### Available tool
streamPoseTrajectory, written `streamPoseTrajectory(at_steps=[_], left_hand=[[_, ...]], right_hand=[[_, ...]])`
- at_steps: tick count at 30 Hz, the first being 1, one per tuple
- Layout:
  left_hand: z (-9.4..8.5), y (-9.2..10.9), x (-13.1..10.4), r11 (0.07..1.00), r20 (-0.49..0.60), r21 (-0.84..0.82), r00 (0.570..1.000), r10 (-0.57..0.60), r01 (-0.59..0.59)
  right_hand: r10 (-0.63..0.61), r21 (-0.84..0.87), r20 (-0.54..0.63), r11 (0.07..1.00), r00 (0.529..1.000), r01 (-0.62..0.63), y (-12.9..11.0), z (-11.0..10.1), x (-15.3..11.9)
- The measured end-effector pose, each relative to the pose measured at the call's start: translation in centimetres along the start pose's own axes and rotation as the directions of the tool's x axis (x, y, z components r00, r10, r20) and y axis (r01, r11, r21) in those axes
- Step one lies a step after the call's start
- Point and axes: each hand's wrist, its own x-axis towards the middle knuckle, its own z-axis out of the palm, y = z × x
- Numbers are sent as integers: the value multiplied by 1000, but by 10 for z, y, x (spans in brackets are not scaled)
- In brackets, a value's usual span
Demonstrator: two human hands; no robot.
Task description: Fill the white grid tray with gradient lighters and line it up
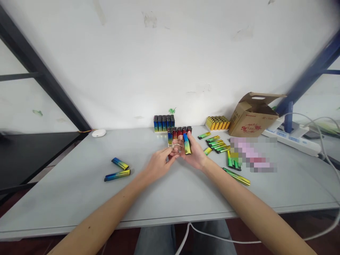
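My right hand [195, 153] holds a blue-and-yellow lighter [187, 144] upright against its palm and fingers. My left hand [160, 161] meets it at the fingertips, its fingers pinched together; whatever lies between them is too small to make out. Just behind the hands stands a group of red lighters [179, 131] with a blue-yellow one [170, 137] at its left end, partly hidden by the fingers. Farther back, a block of blue lighters [164, 124] stands upright in a white tray. Two blue-and-yellow lighters [117, 175] lie on the table at the left.
Several green-yellow lighters [236, 176] lie at the right of the grey table [164, 209]. Behind them are a tray of yellow lighters [217, 123], an open cardboard box [249, 122] and a white power strip [294, 141] with cables. A white case [98, 133] sits back left.
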Motion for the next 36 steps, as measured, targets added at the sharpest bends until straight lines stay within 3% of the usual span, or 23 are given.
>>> streamPoseTrajectory(at_steps=[9, 18, 25, 31, 36], left_hand=[[2, -2, 2, 1000, -39, 27, 999, 3, -2], [3, 5, 1, 986, -39, -158, 998, -52, 45], [5, 6, 5, 875, 55, -423, 970, -236, 237], [2, 5, 6, 816, 96, -456, 932, -350, 354], [4, 0, 7, 824, 65, -486, 952, -299, 292]], right_hand=[[5, -35, 28, 999, 1000, -4, 4, -3, 2], [2, -29, 45, 1000, 999, -1, 2, 0, 0], [-69, -212, 95, 973, 993, 87, 1, 8, -3], [-98, -345, 187, 925, 977, 159, 6, 10, -5], [-61, -400, 259, 902, 964, 165, 9, 7, -4]])
